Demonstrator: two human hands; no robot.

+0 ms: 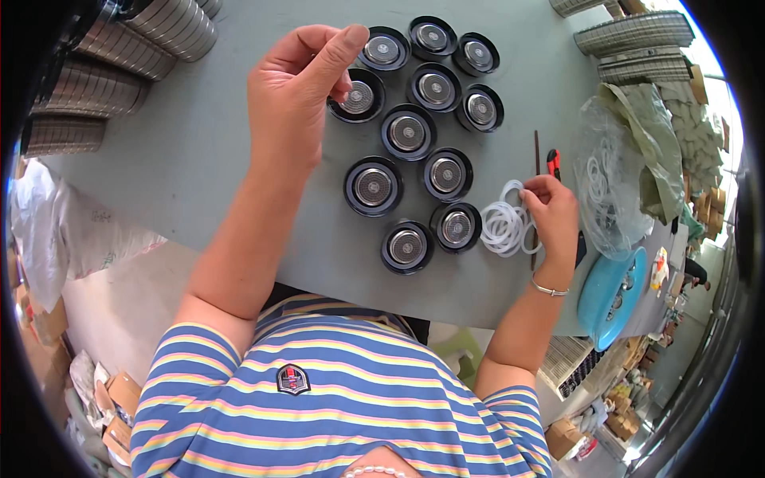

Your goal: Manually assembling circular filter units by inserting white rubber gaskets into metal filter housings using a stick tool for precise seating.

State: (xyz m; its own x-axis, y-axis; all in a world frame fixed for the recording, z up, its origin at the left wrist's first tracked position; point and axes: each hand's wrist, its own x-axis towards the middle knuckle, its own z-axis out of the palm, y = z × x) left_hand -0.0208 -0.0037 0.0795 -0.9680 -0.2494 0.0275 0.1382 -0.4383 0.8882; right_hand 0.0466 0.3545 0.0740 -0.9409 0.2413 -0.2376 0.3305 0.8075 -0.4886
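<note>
My left hand point(296, 95) is raised over the far left of a group of round black caps. Its fingers are curled with the thumb against them; what they hold, if anything, is hidden. Just below its fingertips sits a black cap point(358, 97) with a silver mesh centre. Several like it spread to the right and nearer, among them one cap point(373, 186) in the middle. My right hand point(552, 209), with a bracelet at the wrist, pinches the edge of a clear white ring point(511, 191) at a loose pile of such rings point(502, 231).
Beyond my right hand lie a thin dark rod point(536, 151) and a red-and-black cutter point(553, 162). A clear bag of rings point(602, 187) and a blue basin point(612, 299) stand at the right. Stacked metal discs point(171, 28) line the far left of the grey table point(199, 151).
</note>
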